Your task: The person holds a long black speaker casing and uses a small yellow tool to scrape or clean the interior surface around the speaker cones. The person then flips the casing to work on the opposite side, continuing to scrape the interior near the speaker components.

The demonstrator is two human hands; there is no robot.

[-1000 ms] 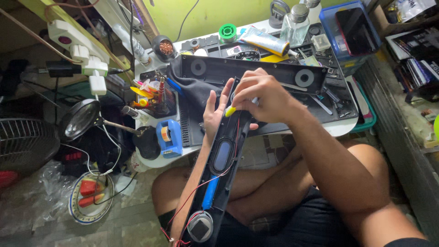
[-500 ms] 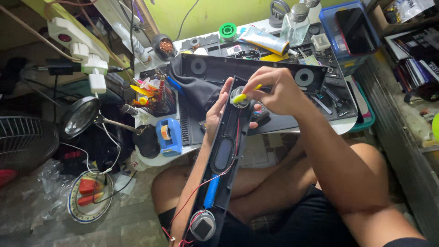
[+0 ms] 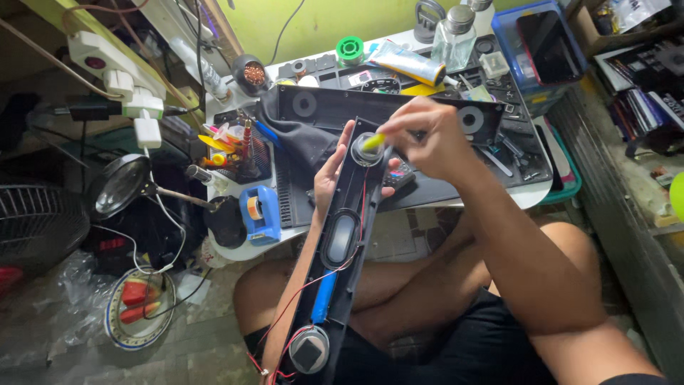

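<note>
The speaker bar (image 3: 342, 242) lies open across the person's lap, its top end propped against the table edge (image 3: 499, 199), innards showing: a round driver (image 3: 367, 150) up top, an oval one (image 3: 340, 239) mid-way, a blue cell (image 3: 324, 298) and another round driver (image 3: 308, 349) at the bottom, red wires (image 3: 299, 292) trailing along the side. Left hand (image 3: 331, 175) is wrapped around the bar from behind, fingers clamped on its edge. Right hand (image 3: 427, 139) pinches a yellow-handled tool (image 3: 374, 141), its tip at the top driver. Behind, the bar's cover (image 3: 399, 110) rests on the cluttered table. A blue tape dispenser (image 3: 258, 212) and a magnifier (image 3: 117, 187) sit left.
</note>
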